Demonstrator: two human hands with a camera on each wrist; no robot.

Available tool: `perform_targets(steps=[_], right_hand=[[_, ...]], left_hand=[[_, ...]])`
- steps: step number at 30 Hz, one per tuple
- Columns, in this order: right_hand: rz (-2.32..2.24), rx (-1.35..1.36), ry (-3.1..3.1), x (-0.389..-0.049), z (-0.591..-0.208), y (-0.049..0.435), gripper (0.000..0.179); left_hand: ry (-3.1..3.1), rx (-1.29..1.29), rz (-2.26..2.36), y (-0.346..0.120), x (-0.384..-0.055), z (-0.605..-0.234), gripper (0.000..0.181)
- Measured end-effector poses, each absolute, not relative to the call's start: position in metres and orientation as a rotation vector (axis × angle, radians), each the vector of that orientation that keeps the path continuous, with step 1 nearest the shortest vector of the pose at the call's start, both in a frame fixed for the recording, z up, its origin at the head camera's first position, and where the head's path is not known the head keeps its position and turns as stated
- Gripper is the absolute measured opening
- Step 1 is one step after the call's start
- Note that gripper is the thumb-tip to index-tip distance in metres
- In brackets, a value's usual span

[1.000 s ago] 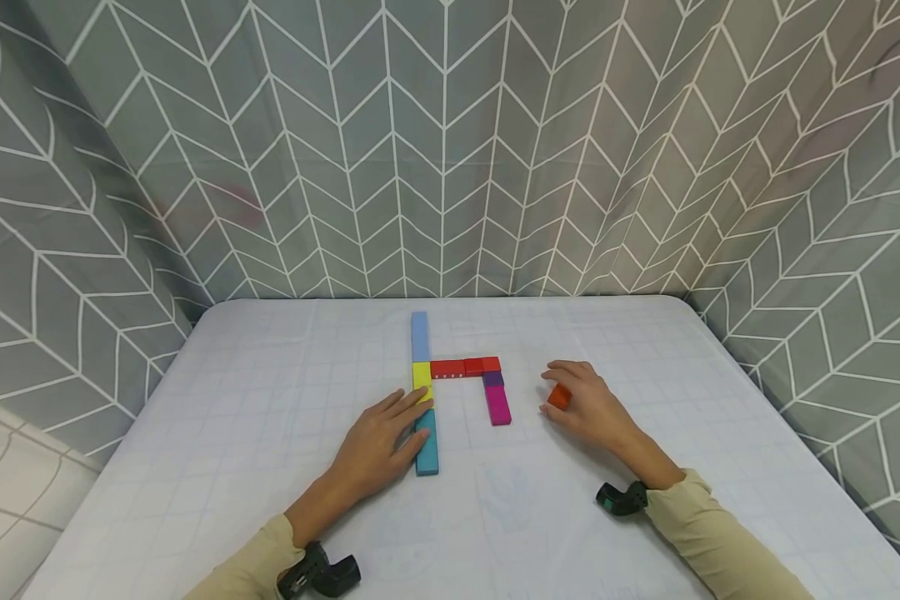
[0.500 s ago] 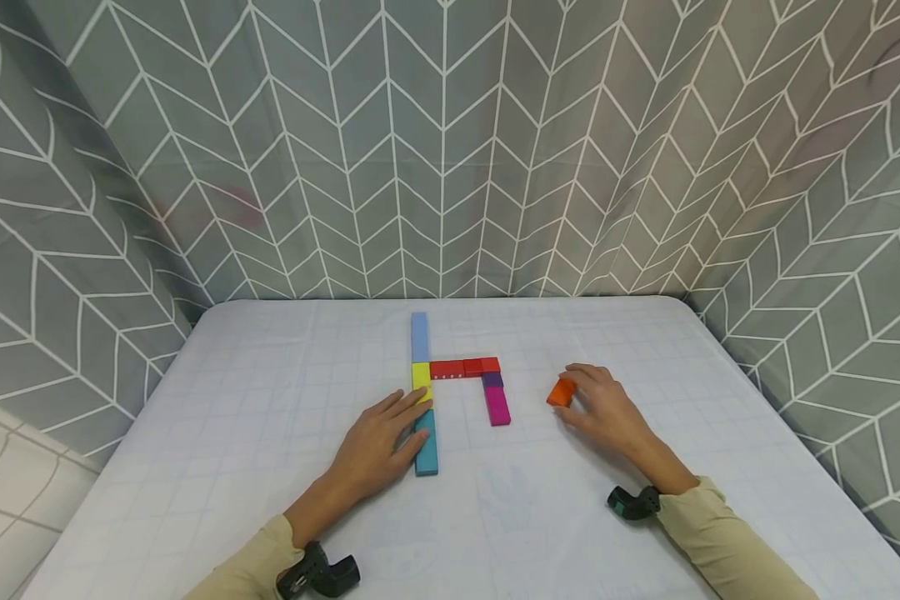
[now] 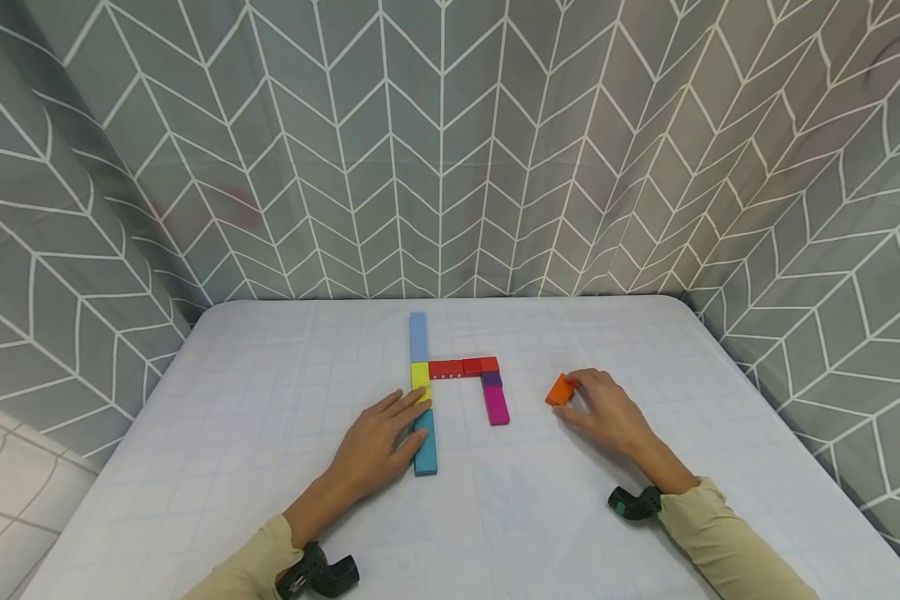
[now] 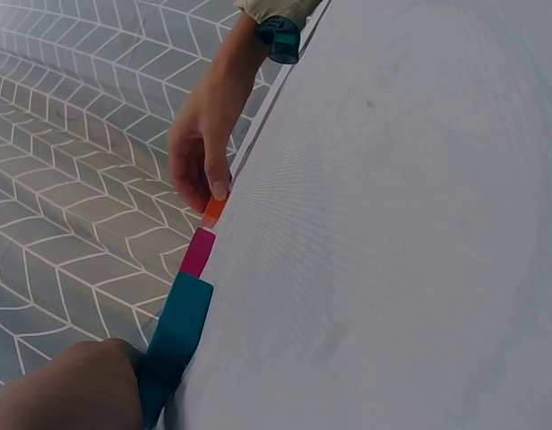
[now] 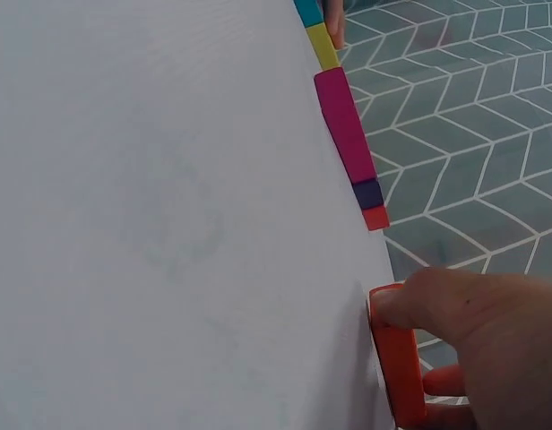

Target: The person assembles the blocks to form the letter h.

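Observation:
My left hand (image 3: 381,446) lies flat, its fingers nearly straight, touching a yellow block (image 3: 419,373) and a teal block (image 3: 426,457). These two line up with a light blue block (image 3: 418,337) in one column. A row of red blocks (image 3: 447,369) runs right from the yellow one. From that row's right end, a dark purple block (image 3: 491,379) and a magenta block (image 3: 497,406) come down toward me. To the right, my right hand (image 3: 607,412) pinches an orange block (image 3: 560,390) between thumb and fingers; the right wrist view shows the thumb on the orange block's end (image 5: 400,367).
The blocks lie on a table with a white cloth (image 3: 495,533). A grey curtain with white chevron lines (image 3: 450,167) hangs behind and at the sides. Each forearm wears a dark wrist camera (image 3: 633,503). A pale tiled surface (image 3: 15,483) is at the left edge.
My right hand has shifted slightly right and toward me, and more of the orange block shows beyond its fingers, tilted. My left hand and the joined blocks stay in place.

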State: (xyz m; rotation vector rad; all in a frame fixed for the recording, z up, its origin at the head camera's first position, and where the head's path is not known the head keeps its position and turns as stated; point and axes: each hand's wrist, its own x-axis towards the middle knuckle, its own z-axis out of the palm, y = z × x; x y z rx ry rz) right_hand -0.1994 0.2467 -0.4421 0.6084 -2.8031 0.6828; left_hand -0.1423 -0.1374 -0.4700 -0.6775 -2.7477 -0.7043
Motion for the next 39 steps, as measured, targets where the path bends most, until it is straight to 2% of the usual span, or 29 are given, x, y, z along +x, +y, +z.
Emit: perform_targets(steps=[39], right_hand=[[0.848,0.696,-2.655,-0.191,-0.429,0.234,0.046]], left_hand=[[-2.763,-0.676,-0.727,-0.138,-0.142,-0.470,0.049]])
